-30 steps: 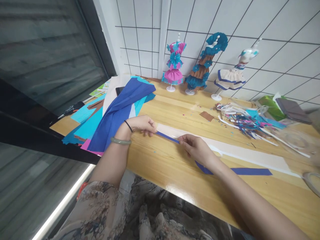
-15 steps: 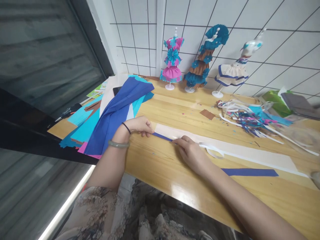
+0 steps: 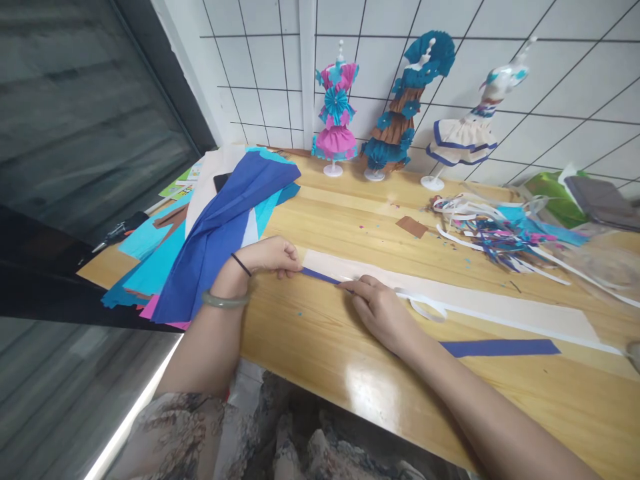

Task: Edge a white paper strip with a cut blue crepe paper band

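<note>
My left hand (image 3: 280, 257) has thumb and fingers pinched at the left end of a narrow blue paper strip (image 3: 321, 275). This strip lies along the near edge of a long cream paper band (image 3: 460, 301). My right hand (image 3: 379, 308) presses farther along the blue strip, its index finger pointing left and the other fingers curled; the strip beneath it is hidden. Just right of those fingers, a thin white ribbon-like strip (image 3: 429, 311) curls in a loop. A second blue strip (image 3: 505, 347) lies beyond my right wrist, partly covered by the forearm.
Blue crepe paper (image 3: 215, 213) tops a pile of coloured sheets at the left. Three small dress forms in paper dresses, one pink (image 3: 336, 110), stand along the wall. Tangled paper scraps (image 3: 500, 230) and a brown paper piece (image 3: 412, 227) lie toward the back right.
The view has shifted slightly. Both hands stay at nearly the same places on the blue strip, and my right index finger lies a little straighter along it.
</note>
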